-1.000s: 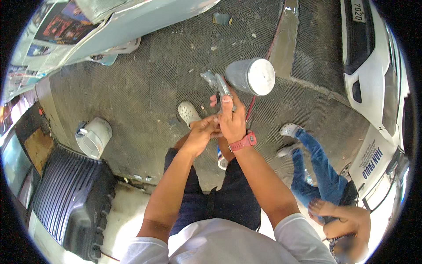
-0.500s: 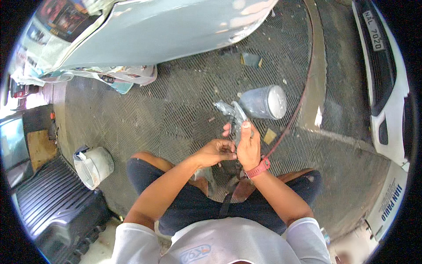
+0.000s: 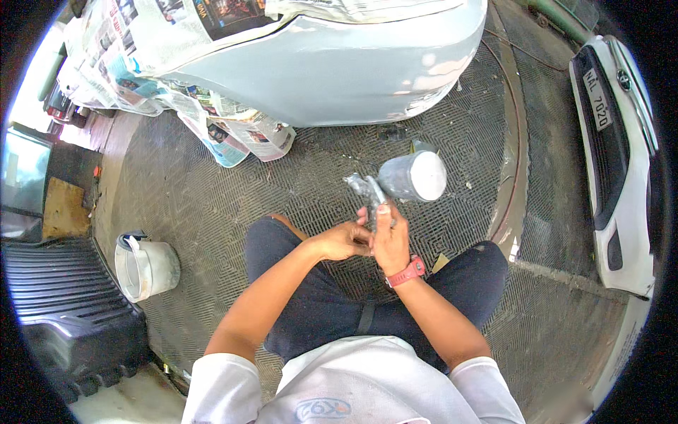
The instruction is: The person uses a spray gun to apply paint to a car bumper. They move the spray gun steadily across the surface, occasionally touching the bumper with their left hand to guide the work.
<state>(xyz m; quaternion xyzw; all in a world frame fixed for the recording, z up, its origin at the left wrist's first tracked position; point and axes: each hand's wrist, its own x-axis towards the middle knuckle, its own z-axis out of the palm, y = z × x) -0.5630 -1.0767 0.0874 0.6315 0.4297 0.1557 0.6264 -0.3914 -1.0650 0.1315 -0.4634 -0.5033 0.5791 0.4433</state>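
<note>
Spray gun (image 3: 361, 186) is in the right hand (image 3: 392, 240), fingers wrapped round its grip; left hand (image 3: 344, 241) curls alongside, can't tell on what. Person's now squatted lower, probably better facing the grey panel (image 3: 332, 78).

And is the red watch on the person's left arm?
No, the red watch circles the wrist of the right hand, which holds the gray spray gun.

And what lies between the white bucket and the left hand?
In the head view, patterned floor, then the dark-clad, bent left knee, lies between the white bucket and the left hand.
</note>
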